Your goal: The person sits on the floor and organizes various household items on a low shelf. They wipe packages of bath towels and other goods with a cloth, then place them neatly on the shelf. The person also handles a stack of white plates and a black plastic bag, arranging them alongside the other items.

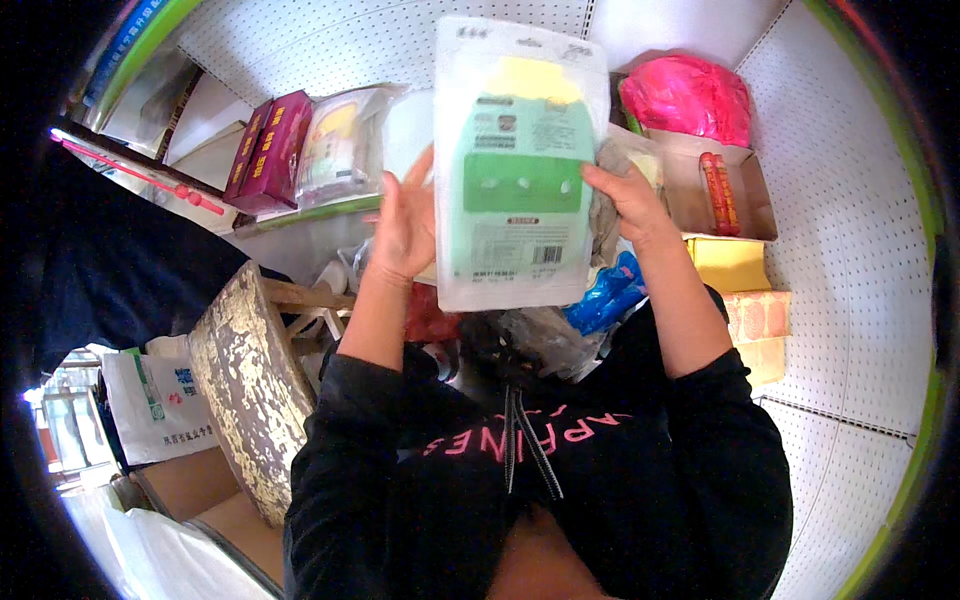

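A large flat plastic package (525,187) with a green and yellow printed back is held upright before my chest. My right hand (626,196) grips its right edge, thumb on the front, together with a grey-brown cloth (606,217) that lies beside the package. My left hand (405,221) is at the package's left edge, palm towards it and thumb raised; part of the fingers is hidden behind it, so whether it grips cannot be seen. Bright blue plastic packaging (609,294) lies below, near my right forearm.
Maroon boxes (279,154) and a clear-wrapped pack (341,150) stand on a shelf at left. An open cardboard box (757,195) with red tubes and a pink bag (686,97) is at right, above yellow boxes (727,264). A worn round stool (251,390) stands at lower left.
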{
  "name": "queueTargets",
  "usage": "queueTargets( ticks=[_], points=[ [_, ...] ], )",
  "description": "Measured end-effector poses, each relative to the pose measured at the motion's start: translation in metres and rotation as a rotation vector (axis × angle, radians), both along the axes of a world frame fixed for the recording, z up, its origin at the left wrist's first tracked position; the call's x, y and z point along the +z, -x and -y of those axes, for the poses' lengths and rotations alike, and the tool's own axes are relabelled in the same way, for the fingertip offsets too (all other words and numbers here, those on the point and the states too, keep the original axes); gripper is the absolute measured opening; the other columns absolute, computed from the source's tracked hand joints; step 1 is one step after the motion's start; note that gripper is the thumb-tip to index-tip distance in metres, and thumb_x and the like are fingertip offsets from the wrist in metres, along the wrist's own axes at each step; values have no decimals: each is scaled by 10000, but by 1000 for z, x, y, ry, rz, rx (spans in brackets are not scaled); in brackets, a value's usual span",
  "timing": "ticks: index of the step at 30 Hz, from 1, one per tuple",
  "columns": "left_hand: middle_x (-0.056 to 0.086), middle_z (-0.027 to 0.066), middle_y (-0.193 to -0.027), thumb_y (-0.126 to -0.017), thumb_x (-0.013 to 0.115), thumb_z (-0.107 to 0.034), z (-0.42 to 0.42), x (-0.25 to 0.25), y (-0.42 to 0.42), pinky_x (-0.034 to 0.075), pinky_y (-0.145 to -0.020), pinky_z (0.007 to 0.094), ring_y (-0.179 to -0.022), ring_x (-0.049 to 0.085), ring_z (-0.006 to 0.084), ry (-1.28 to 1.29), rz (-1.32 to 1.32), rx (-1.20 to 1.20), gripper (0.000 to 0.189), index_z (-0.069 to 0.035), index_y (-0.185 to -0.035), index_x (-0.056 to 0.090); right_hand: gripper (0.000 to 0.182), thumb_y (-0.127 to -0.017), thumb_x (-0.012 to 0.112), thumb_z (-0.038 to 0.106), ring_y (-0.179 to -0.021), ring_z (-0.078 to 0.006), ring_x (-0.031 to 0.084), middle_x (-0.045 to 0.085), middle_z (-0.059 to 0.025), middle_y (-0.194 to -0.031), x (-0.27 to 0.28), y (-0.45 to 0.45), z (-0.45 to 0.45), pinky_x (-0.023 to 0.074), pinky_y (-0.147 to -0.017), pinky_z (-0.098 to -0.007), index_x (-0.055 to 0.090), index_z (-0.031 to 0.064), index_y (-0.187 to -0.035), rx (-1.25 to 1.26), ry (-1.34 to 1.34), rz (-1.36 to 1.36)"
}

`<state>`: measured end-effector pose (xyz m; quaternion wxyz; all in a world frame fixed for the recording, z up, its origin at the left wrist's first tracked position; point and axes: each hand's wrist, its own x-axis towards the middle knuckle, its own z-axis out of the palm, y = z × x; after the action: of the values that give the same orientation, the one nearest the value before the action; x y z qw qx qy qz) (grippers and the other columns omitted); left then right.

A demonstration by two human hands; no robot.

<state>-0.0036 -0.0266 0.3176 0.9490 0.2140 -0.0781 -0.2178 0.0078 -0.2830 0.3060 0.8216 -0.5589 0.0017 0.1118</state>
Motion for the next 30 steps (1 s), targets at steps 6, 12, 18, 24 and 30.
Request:
queueTargets(
  ticks=[6, 12, 18, 24, 30],
  points=[
    [490, 134, -1106, -780, 494, -77, 5, -15, 6, 425, -831, 366, -972, 505, 250, -540, -25, 43, 439, 8, -1194, 375, 425, -752, 613, 180, -892, -170, 537, 560, -102, -1015, -13, -7, -2, 421, -792, -301, 480, -3, -1112, -114, 618, 66],
    [479, 123, -1118, -781, 451, -31, 15, -17, 6, 420, -833, 361, -972, 500, 240, -645, -52, 13, 433, -15, -1204, 363, 413, -756, 605, 239, -838, -194, 551, 567, -112, -974, 30, -13, 5, 446, -736, -296, 477, 25, -1085, -388, 398, 206],
    [446, 81, -1163, -823, 478, -109, 31, -28, 14, 439, -805, 334, -979, 491, 193, -758, 18, -74, 416, -64, -1216, 353, 517, -696, 614, 289, -1092, -269, 425, 427, -65, -1217, -14, 23, -75, 286, -932, -443, 447, 155, -1167, 80, 989, 1100],
    [471, 58, -1122, -791, 505, -55, 15, -16, 9, 410, -833, 309, -1026, 463, 163, -846, 81, -197, 429, -63, -1201, 378, 608, -648, 626, 374, -1150, -268, 367, 368, 17, -1282, -4, 14, -75, 198, -965, -496, 427, 225, -1202, -20, 1240, 1198],
    [456, 74, -1170, -715, 460, 65, 17, -14, 16, 335, -905, 299, -1060, 438, 174, -905, 225, -215, 590, -60, -1272, 313, 500, -761, 520, 405, -1077, -284, 447, 387, -38, -1262, -13, -22, -48, 283, -923, -491, 417, 202, -1206, -235, 1169, 962]
  ],
)
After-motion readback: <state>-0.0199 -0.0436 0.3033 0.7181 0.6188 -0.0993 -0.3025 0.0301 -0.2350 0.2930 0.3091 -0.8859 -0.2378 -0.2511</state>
